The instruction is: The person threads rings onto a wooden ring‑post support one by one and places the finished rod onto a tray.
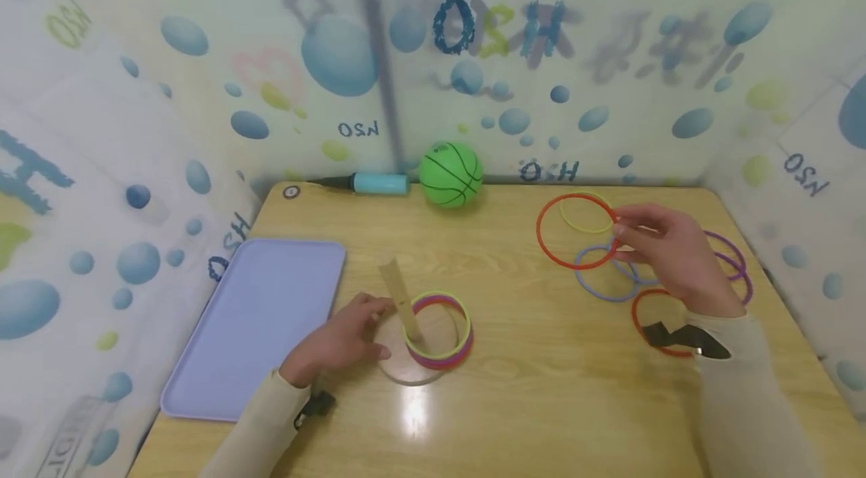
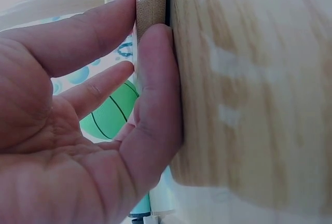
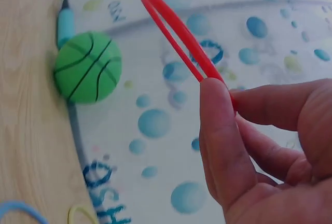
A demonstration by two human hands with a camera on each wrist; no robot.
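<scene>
Red ring (image 3: pixel 182 31), pinched by the right hand (image 1: pixel 673 260), extends leftward from its closed fingers.
Probably light and stiff; pinch its thin band anywhere. The left hand's (image 1: pixel 338 339) loosely spread fingers touch the round wooden base (image 1: pixel 406 370) beside them.

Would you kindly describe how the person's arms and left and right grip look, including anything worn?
Plain, long cream-coloured sleeves cover both arms, the left sleeve and right sleeve ending near the wrists. A black strap-like piece shows at the left cuff, a second black piece at the right. The left grip and right grip are bare hands without gloves.
</scene>
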